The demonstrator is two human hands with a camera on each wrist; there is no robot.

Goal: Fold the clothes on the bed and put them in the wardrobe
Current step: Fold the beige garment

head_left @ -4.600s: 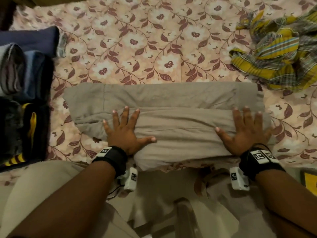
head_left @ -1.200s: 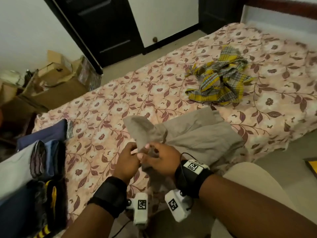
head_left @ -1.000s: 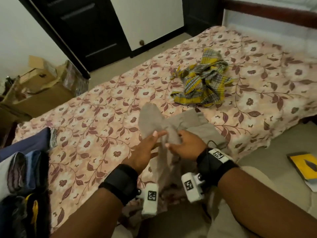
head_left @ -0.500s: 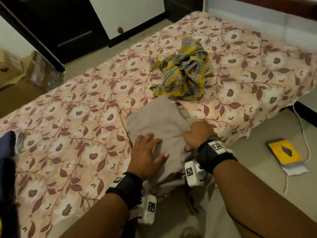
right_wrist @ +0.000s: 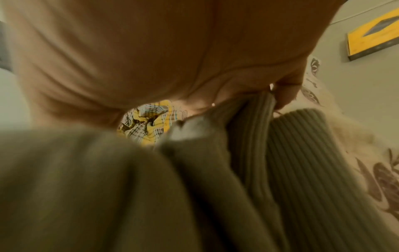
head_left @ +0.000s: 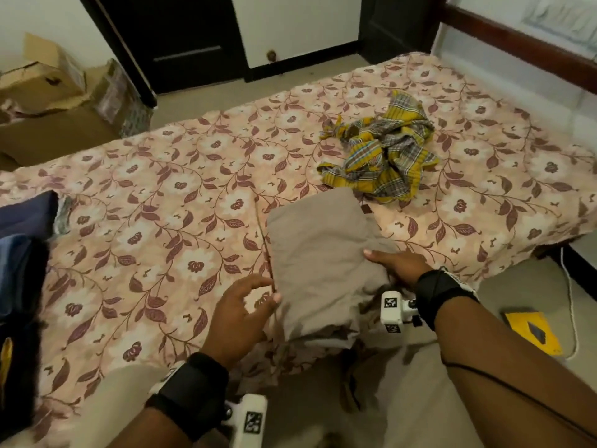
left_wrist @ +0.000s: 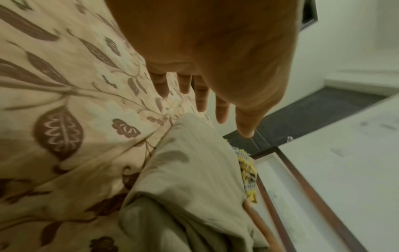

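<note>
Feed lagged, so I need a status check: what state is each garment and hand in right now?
Beige garment: folded, on the bed edge.
Plaid cloth: crumpled, unfolded.
Dark clothes stack: folded, piled at left.
Left hand: open, beside the beige garment.
Right hand: gripping the beige garment's right edge.

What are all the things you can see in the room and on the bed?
Bedsheet: one, pink with brown flowers and leaves, covering the bed.
Folded garment: one, grey-beige, near edge of the bed.
Checked cloth: one, yellow and grey, crumpled, just beyond the folded garment.
Stacked clothes: several, blue and dark, far left of the bed.
Cardboard boxes: a few, brown, on the floor at the far left.
Door: one, dark, beyond the bed.
Flat box: one, yellow, on the floor at right.
Cable: one, white, on the floor near the flat box.
Left hand: fingers spread, at the garment's left edge.
Right hand: grip on the garment's right side.
</note>
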